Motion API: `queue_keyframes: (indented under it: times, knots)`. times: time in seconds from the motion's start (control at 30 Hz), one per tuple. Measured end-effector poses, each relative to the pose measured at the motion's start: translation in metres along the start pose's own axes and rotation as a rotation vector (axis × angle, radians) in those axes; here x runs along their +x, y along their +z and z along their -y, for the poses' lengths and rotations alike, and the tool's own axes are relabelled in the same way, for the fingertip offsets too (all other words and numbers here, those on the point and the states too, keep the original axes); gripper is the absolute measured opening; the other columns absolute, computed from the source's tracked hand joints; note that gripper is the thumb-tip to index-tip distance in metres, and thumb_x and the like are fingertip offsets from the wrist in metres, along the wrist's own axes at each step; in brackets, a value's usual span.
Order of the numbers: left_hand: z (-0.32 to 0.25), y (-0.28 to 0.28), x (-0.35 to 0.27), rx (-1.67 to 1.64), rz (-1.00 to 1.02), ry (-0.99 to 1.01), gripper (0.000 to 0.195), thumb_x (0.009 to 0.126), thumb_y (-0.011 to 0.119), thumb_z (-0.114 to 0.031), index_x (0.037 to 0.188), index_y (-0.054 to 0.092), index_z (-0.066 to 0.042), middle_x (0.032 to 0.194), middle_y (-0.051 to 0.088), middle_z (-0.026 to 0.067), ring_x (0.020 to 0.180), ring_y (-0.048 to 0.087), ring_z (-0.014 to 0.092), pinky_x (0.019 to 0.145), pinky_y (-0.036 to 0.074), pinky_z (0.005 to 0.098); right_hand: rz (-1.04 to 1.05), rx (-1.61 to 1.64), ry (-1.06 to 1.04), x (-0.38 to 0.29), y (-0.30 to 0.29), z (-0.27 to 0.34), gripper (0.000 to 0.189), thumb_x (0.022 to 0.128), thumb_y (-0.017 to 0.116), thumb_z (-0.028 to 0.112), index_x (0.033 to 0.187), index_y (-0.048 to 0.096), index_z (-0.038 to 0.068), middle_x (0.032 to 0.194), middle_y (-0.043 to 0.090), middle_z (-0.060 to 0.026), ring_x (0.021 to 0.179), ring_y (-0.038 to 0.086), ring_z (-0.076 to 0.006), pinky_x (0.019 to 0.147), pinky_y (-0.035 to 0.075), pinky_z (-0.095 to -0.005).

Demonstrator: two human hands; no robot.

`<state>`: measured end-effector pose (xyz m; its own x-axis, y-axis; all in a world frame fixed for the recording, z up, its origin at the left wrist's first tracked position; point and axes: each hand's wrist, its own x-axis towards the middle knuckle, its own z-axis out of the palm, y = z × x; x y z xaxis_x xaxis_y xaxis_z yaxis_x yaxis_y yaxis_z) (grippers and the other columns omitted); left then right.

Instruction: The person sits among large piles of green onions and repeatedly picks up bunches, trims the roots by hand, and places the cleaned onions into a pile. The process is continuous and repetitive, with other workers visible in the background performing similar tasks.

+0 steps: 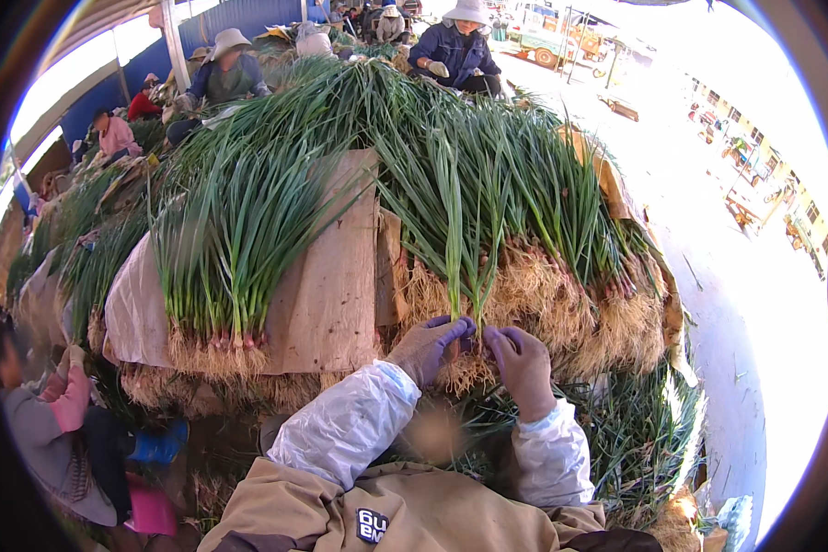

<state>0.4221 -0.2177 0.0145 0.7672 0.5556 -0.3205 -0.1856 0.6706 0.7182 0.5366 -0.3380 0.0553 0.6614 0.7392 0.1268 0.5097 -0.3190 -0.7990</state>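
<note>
Both my hands wear purple-and-tan work gloves. My left hand point(424, 350) holds a few green garlic stalks point(455, 269) near their lower ends, leaves pointing away from me and pale roots point(466, 375) hanging below. At the reddish base of the right-hand stalk point(479, 303), the thumb and fingers of my right hand point(526, 369) pinch together; what exactly they grip is partly hidden. Just beyond lies a thick row of more green garlic point(552, 186), its matted roots point(538, 293) facing me. A separate neat bunch point(224, 276) rests to the left on brown sheeting point(328, 297).
Loose leaves point(621, 428) cover the ground at my lower right. A person point(62, 428) works close on my left, near a pink stool point(150, 507). Other people point(459, 52) sit behind the heap. Bright pavement point(738, 331) runs along the right, with parked carts point(545, 41) farther off.
</note>
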Motion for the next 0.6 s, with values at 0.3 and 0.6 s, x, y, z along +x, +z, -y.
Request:
queue_keyframes:
  times: [0.3,0.6]
  knots:
    - [0.006,0.000,-0.013,-0.032,0.047,-0.014,0.026,0.096,0.060,-0.014,0.116,0.057,0.002,0.110,0.065,0.0102,0.098,0.065,0.020,0.091,0.054,0.0324,0.251,1.084,0.349,0.038,0.052,-0.024,0.018,0.092,0.064,0.022,0.089,0.066,0.004,0.072,0.064,-0.0039,0.063,0.059,-0.0149,0.059,0.047,-0.0284]
    - [0.019,-0.026,-0.010,-0.033,-0.095,0.035,0.020,0.095,0.060,-0.020,0.107,0.064,-0.004,0.096,0.066,0.0029,0.089,0.061,0.011,0.076,0.050,0.0208,0.184,1.055,0.233,0.014,0.046,-0.060,0.030,0.095,0.059,0.027,0.113,0.059,0.003,0.094,0.063,-0.0062,0.090,0.063,-0.0201,0.077,0.052,-0.0333]
